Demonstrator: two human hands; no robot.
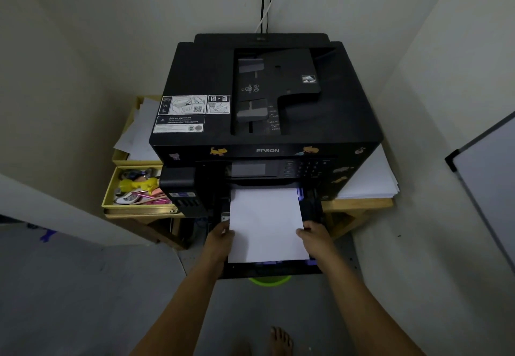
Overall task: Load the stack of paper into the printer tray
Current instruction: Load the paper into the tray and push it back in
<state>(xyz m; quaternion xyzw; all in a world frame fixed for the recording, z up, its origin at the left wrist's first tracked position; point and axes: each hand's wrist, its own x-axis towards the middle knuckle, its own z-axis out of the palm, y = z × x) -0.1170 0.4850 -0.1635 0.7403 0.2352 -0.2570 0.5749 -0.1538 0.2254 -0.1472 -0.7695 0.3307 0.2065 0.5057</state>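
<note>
Flat white paper stack [266, 224] in pulled-out black printer tray [274, 269]; left hand [221, 240] clamped on left edge, right hand [315, 237] on right edge.

one printer [278, 99]. one pulled-out tray [267, 270]. one paper stack [267, 224] in it, two hands on it: left hand [221, 240], right hand [316, 237]. two yellow boxes [110, 196] beside the printer. one loose paper pile [367, 180] on the surface [359, 203]. one whiteboard [490, 177]. one green bowl [269, 281]. one bare foot [281, 340].
</note>
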